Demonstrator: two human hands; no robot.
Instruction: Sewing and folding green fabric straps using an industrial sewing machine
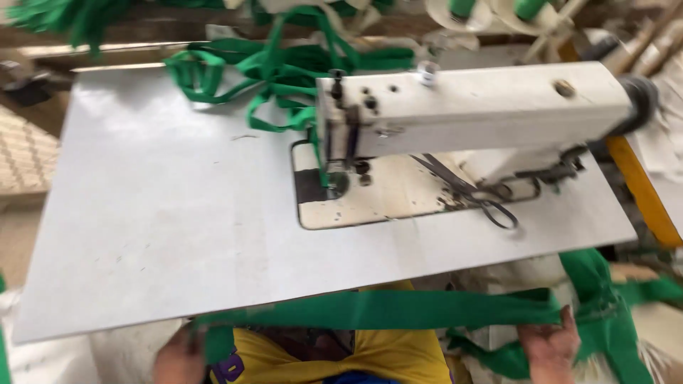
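Both my hands hold a green strap stretched below the surface edge.

From the head camera, I see my left hand (179,358) with fingers closed on one end of the green strap (377,310), and my right hand (549,346) gripping the other end, the strap taut between them just in front of the grey surface (163,213). On it stands a white sewing machine (469,110), scissors (469,192) lying on its bed, and a heap of green straps (277,67) behind.

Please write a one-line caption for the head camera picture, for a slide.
Both hands, left and right, stretch a green fabric strip before a white sewing machine.
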